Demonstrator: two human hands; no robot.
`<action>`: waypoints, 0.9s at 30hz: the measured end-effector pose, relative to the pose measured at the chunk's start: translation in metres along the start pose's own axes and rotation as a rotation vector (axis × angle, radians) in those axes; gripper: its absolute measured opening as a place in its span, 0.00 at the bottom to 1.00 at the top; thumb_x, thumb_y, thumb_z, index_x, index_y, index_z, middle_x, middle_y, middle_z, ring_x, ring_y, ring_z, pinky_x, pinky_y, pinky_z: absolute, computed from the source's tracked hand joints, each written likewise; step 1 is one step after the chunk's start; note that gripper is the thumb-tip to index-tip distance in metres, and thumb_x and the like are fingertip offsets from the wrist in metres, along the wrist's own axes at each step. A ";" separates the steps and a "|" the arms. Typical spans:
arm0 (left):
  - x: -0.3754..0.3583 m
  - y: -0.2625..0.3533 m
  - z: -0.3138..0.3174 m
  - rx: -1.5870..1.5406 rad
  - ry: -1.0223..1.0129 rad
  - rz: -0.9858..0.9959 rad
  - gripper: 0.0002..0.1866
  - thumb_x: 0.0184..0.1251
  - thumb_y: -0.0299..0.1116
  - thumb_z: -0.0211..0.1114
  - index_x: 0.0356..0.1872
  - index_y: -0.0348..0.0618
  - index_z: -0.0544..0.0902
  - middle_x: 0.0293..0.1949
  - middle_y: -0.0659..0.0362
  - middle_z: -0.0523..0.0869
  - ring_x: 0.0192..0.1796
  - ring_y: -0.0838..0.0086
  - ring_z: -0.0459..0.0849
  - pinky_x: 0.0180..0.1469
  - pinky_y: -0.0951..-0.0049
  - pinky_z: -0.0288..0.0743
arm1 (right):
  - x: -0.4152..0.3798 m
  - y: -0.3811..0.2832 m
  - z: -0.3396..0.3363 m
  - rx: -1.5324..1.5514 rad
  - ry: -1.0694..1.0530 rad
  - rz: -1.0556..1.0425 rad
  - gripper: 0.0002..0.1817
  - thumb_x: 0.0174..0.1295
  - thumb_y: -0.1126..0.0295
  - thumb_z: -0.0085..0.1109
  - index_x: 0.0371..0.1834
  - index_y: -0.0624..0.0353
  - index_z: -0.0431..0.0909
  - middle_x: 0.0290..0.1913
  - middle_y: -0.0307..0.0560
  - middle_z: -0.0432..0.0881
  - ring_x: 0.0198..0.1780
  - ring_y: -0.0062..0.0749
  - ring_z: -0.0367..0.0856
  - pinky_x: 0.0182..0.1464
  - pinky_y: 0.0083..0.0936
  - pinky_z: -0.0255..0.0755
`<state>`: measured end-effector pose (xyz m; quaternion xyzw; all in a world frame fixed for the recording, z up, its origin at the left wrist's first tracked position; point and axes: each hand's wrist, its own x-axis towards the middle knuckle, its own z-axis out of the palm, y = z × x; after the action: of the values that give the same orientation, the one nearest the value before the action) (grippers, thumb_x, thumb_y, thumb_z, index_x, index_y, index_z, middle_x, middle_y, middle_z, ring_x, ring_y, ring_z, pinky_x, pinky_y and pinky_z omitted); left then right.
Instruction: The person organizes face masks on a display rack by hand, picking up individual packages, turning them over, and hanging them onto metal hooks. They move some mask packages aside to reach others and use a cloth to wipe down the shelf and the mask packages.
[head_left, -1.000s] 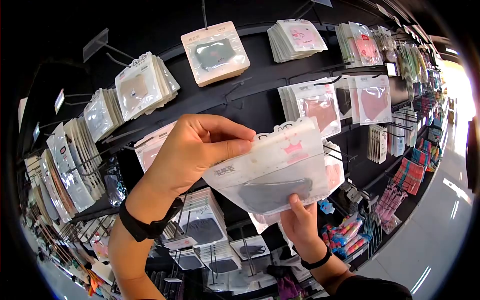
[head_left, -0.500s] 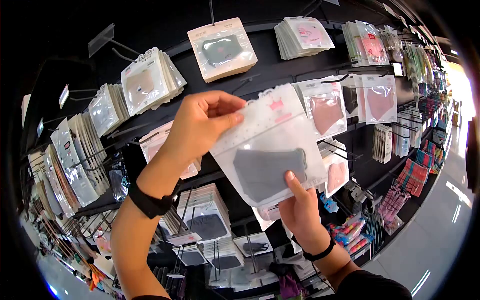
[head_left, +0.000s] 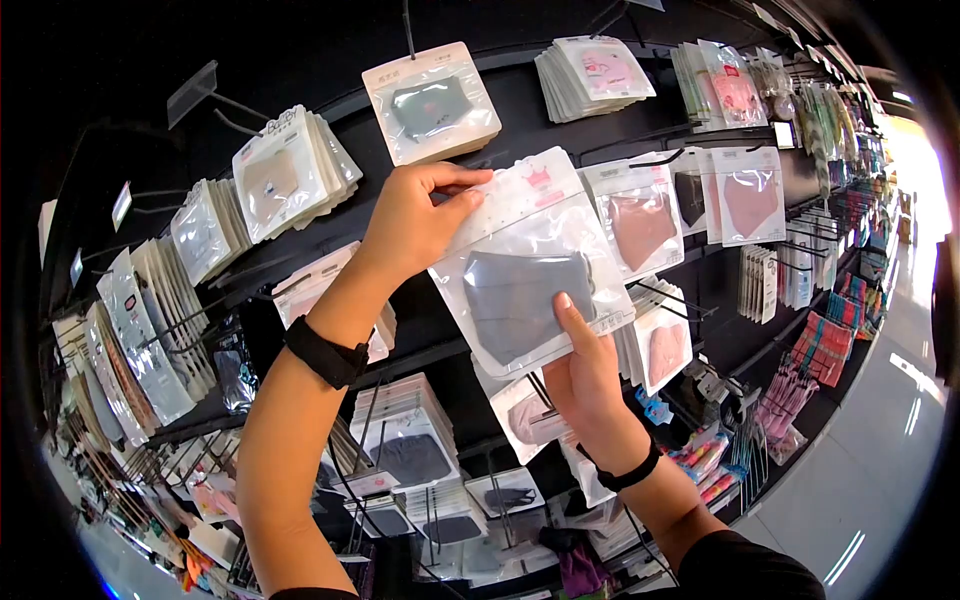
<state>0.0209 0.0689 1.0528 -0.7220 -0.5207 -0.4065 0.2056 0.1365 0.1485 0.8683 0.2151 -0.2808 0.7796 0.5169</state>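
Observation:
Between my hands is a clear and white package [head_left: 530,275] with a grey mask inside and a pink crown printed at its top. My left hand [head_left: 425,215] pinches the package's upper left corner, close to a rack hook. At the lower right, my right hand [head_left: 590,375] grips the package with the thumb on its front and the fingers hidden behind. Just above hangs a stack with a dark green mask [head_left: 432,105]. Packages with pink masks [head_left: 642,225] hang to the right of the held one.
Black display racks hold packaged masks [head_left: 285,175] at the upper left and more grey ones [head_left: 408,440] below. Metal hooks stick out between them. Plaid cloth items [head_left: 825,350] hang at the right, beside a shiny floor [head_left: 850,470].
Both hands and the package have moved up and slightly left, towards the rack. The view has shifted a little. My grip at both corners is kept.

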 end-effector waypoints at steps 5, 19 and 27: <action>0.003 -0.008 0.002 -0.047 -0.018 -0.017 0.14 0.64 0.26 0.68 0.51 0.39 0.87 0.41 0.59 0.89 0.38 0.84 0.82 0.43 0.81 0.77 | 0.003 -0.006 0.000 -0.011 0.054 0.019 0.26 0.69 0.72 0.58 0.69 0.60 0.63 0.62 0.46 0.75 0.62 0.35 0.76 0.62 0.35 0.73; 0.002 -0.037 -0.001 0.001 -0.116 0.074 0.14 0.70 0.28 0.65 0.55 0.38 0.84 0.46 0.62 0.88 0.46 0.84 0.82 0.51 0.83 0.76 | -0.001 -0.005 -0.011 -0.161 0.083 0.049 0.22 0.68 0.69 0.62 0.62 0.62 0.70 0.53 0.46 0.80 0.52 0.33 0.83 0.51 0.33 0.82; -0.014 0.007 0.009 0.030 0.004 -0.093 0.12 0.66 0.23 0.65 0.48 0.30 0.85 0.40 0.57 0.89 0.41 0.79 0.85 0.46 0.78 0.79 | -0.003 -0.004 -0.014 -0.190 0.082 0.095 0.19 0.67 0.69 0.62 0.60 0.59 0.72 0.52 0.44 0.81 0.50 0.32 0.84 0.50 0.34 0.83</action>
<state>0.0288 0.0646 1.0378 -0.6932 -0.5591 -0.4093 0.1983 0.1403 0.1568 0.8566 0.1197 -0.3420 0.7811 0.5085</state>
